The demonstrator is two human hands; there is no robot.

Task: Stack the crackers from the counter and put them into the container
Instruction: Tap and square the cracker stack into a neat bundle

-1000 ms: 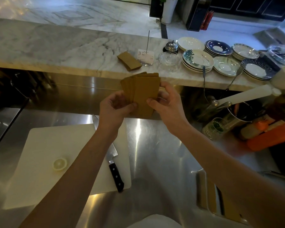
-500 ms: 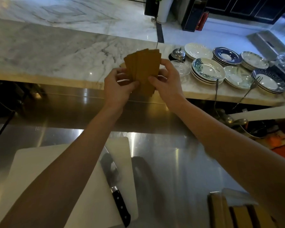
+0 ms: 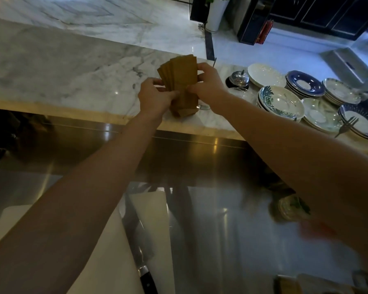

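Left hand [image 3: 155,98] gripped crackers [image 3: 182,79] | right hand [image 3: 208,85] clasped same fan, upright between both | above marble counter [image 3: 62,71]

Restaurant kitchen pass, marble counter [image 3: 62,66], stacked plates [image 3: 280,100], steel worktop [image 3: 232,230]

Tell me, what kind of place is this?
Probably a restaurant or café kitchen counter. Stacks of plates sit on a marble counter beside a service bell, with a steel worktop below.
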